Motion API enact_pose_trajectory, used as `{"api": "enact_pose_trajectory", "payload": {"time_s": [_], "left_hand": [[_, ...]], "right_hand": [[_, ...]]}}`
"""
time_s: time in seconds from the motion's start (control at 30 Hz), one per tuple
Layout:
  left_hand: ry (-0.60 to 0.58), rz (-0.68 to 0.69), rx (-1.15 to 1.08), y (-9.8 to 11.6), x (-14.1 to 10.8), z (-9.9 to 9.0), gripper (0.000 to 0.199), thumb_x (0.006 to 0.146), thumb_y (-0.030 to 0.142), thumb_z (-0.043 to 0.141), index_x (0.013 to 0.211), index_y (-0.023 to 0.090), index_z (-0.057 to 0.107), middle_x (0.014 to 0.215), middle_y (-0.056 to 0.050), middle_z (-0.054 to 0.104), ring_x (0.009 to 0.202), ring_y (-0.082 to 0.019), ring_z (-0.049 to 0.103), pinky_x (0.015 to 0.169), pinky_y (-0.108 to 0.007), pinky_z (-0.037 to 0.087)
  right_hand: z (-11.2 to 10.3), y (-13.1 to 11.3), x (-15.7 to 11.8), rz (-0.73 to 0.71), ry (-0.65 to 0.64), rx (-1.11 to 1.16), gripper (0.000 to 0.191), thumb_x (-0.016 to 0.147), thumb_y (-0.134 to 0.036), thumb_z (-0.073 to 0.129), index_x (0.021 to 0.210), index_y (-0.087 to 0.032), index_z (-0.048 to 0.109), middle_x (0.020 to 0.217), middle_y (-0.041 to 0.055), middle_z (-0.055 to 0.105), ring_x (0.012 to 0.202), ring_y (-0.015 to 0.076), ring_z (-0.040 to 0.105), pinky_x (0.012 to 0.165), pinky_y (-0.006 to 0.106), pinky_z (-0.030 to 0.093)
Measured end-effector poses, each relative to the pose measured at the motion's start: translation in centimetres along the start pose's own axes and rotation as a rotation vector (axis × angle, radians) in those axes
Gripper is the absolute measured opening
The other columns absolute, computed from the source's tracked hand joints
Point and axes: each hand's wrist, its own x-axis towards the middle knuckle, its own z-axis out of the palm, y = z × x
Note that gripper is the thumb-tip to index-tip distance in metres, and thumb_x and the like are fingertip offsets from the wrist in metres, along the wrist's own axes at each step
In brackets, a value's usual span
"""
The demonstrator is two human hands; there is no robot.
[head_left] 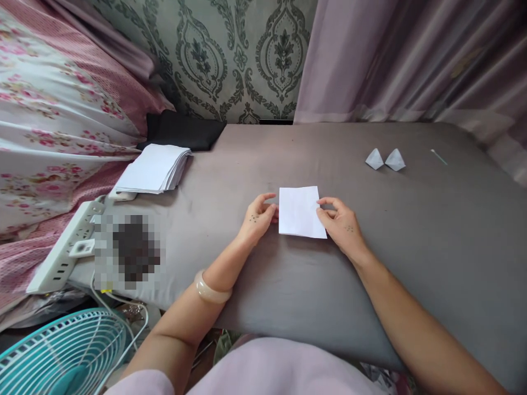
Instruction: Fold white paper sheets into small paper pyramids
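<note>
A white, roughly square sheet of folded paper (300,213) is held up just over the grey-covered table, in the middle of the view. My right hand (341,222) pinches its right edge between thumb and fingers. At the paper's left edge is my left hand (259,219), thumb and index finger apart; some of its fingertips pass close to or behind the edge, and I cannot tell whether they touch it. Two small folded white paper shapes (374,159) with pointed tops stand side by side at the back right.
A stack of white paper (154,169) lies at the back left, before a black cloth item (185,130). On the left are a power strip (66,247), a blurred-out patch (135,249) and a teal fan (66,354). A thin swab-like stick (438,157) lies far right.
</note>
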Motion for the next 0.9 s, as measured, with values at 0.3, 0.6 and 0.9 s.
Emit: {"api": "enact_pose_trajectory", "payload": {"time_s": [0.3,0.6,0.9], "left_hand": [[-0.220,0.396,0.884,-0.8,0.0,-1.7,0.032,0.085,0.011,0.050,0.111,0.022,0.066,0.113,-0.011,0.055,0.104,-0.024,0.053,0.089,-0.039,0.048],[-0.293,0.517,0.957,-1.2,0.3,-2.2,0.030,0.093,0.023,0.046,0.117,0.022,0.064,0.113,-0.011,0.053,0.105,-0.023,0.051,0.093,-0.039,0.046],[-0.116,0.348,0.797,-0.7,0.3,-0.8,0.023,0.090,0.029,0.051,0.096,0.018,0.071,0.105,-0.011,0.059,0.099,-0.023,0.056,0.087,-0.036,0.047]], "right_hand": [[-1.1,-1.5,-0.1,0.208,-0.142,-0.055,0.037,0.076,-0.037,0.057,0.097,-0.012,0.072,0.057,0.0007,0.061,0.047,0.0111,0.047,0.047,0.025,0.036],[-2.5,-2.0,0.4,0.349,-0.314,-0.068,0.038,0.084,-0.028,0.049,0.117,-0.013,0.063,0.047,-0.0034,0.054,0.037,0.0088,0.042,0.039,0.022,0.029],[-4.1,-1.0,0.3,0.100,-0.451,-0.362,0.037,0.082,-0.033,0.053,0.115,-0.020,0.064,0.058,-0.0030,0.060,0.046,0.0109,0.043,0.045,0.024,0.031]]}}
